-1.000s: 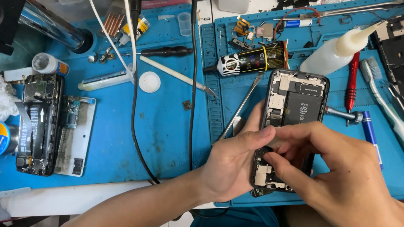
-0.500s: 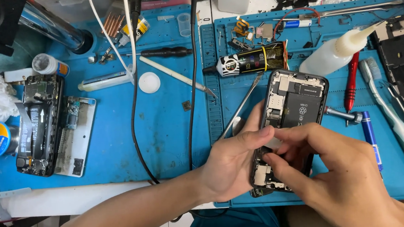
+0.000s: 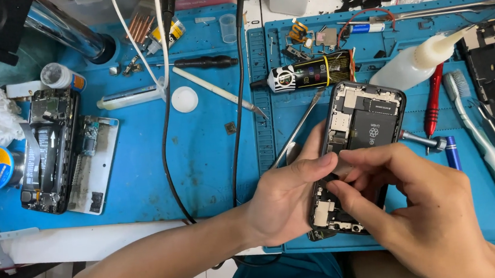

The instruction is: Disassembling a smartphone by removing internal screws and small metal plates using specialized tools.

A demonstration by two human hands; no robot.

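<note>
Right hand [image 3: 423, 201] shifted, phone [image 3: 364, 130] between hands.

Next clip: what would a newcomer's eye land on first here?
First, the two hands: the left hand and right hand meet over an opened phone, fingertips pinched together at its middle, on the blue mat. Next, a second dismantled phone at the mat's left edge. Then the white squeeze bottle lying tilted at upper right, beside a red-handled tool.

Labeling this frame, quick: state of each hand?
Left hand: gripping the left edge of the opened black phone.
Right hand: fingertips pinched together over the phone's middle; any held part is hidden.
</note>
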